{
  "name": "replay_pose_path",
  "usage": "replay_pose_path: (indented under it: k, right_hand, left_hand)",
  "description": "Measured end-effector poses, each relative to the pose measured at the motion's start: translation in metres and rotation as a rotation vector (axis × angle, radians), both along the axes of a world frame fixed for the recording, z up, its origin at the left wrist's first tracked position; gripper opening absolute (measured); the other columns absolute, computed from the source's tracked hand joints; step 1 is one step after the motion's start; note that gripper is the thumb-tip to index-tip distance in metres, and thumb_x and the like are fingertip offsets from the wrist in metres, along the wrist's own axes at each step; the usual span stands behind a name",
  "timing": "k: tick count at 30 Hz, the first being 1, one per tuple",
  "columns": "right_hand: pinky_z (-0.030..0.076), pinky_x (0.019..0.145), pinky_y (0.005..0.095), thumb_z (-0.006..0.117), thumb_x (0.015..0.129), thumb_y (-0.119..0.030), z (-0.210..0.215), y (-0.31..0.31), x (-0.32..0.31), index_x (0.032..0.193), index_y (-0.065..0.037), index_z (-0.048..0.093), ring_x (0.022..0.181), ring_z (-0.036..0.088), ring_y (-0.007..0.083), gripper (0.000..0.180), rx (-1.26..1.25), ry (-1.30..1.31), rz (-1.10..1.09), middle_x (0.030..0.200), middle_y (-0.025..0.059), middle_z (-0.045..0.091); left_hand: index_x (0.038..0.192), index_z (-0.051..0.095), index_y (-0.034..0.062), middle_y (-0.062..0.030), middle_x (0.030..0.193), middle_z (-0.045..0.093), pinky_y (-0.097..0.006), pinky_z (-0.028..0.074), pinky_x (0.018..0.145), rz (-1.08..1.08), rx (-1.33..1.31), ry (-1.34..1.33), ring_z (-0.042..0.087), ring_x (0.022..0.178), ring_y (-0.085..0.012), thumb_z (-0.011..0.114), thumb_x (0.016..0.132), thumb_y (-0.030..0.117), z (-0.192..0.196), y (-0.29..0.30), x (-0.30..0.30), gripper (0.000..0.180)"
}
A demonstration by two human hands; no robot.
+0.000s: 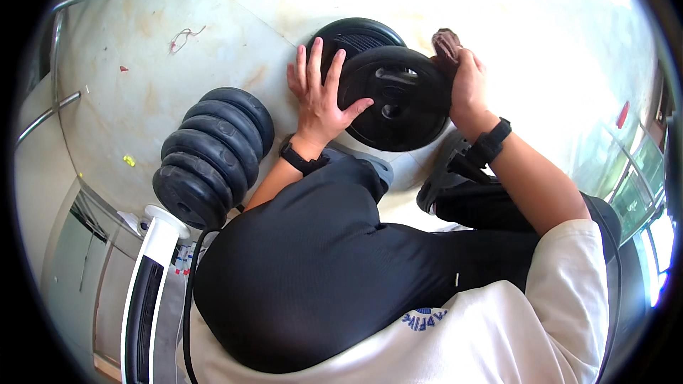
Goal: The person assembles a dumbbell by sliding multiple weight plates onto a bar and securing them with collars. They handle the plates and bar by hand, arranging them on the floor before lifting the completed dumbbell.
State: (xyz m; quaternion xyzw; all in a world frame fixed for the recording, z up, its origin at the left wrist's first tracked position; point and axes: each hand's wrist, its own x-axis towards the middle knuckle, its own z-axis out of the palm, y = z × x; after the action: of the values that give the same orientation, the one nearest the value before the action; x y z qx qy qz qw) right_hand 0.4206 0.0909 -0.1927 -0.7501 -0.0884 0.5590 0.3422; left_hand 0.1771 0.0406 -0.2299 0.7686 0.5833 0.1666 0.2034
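Observation:
A round black weight plate (421, 115) with a centre hole stands tilted in front of me. It overlaps another black plate (359, 26) behind it, which has ridges and is partly hidden. My left hand (318, 96) rests with spread fingers against the left edge of the front plate, its thumb reaching over the face. At the plate's right edge, my right hand (469, 89) is closed around a bunched brown cloth (446, 45). Some of the right fingers are hidden behind the plate.
Several black weight plates (213, 146) stand in a row at the left. A white appliance with a dark grille (146, 306) is at the lower left. Metal tubing (55, 64) borders the far left. A thin string (183, 39) lies on the pale floor (235, 21). My shoes sit just below the tilted plate.

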Motion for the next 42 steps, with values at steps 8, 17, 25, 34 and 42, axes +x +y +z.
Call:
replay_pose_path:
  k: [8,17,25,34,42]
  right_hand:
    - [0.055,0.062,0.0292,0.047,0.097,-0.021,-0.009,0.050,-0.053,0.100,0.008,0.061,0.069,0.067,0.0216,0.032,0.271,0.134,-0.097,0.087,0.0134,0.067]
    - [0.047,0.092,0.0422,0.063,0.081,-0.022,-0.028,0.050,-0.102,0.104,-0.013,0.064,0.103,0.061,0.0310,0.024,0.843,-0.671,1.213,0.113,0.0091,0.062]
    - [0.030,0.114,0.0415,0.058,0.080,-0.021,-0.003,-0.002,-0.135,0.112,-0.005,0.065,0.128,0.047,0.0274,0.037,1.156,-0.517,1.738,0.130,0.0143,0.055]
    - [0.040,0.109,0.0391,0.057,0.087,-0.013,-0.009,-0.033,0.024,0.128,-0.011,0.056,0.130,0.046,0.0235,0.041,1.265,-0.534,2.037,0.141,0.0078,0.048]
    - [0.042,0.103,0.0456,0.052,0.083,-0.005,-0.033,0.040,-0.049,0.122,-0.002,0.056,0.121,0.052,0.0358,0.039,0.842,-0.645,1.272,0.129,0.0181,0.054]
  left_hand:
    - [0.144,0.033,0.0005,-0.0248,0.148,0.030,-0.051,0.018,0.113,0.253,-0.065,-0.234,0.022,0.139,-0.0451,0.065,0.083,0.055,-0.015,-0.005,-0.031,0.088]
    - [0.152,0.013,0.0039,-0.0123,0.157,0.017,-0.038,0.009,0.117,0.401,-0.610,-1.193,0.017,0.144,-0.0257,0.018,0.096,0.065,-0.009,-0.001,-0.034,0.083]
    - [0.153,0.013,0.0120,-0.0130,0.156,0.023,-0.041,0.011,0.118,0.734,-0.750,-1.862,0.018,0.144,-0.0277,0.021,0.094,0.068,0.002,0.006,-0.049,0.082]
    - [0.143,0.036,-0.0023,-0.0135,0.149,0.038,-0.032,0.022,0.114,0.406,-0.651,-1.126,0.034,0.138,-0.0222,0.045,0.101,0.024,-0.008,0.002,-0.050,0.050]
    - [0.145,0.033,-0.0020,-0.0124,0.151,0.034,-0.033,0.019,0.115,0.405,-0.657,-1.121,0.029,0.140,-0.0209,0.045,0.102,0.026,-0.010,-0.002,-0.049,0.053]
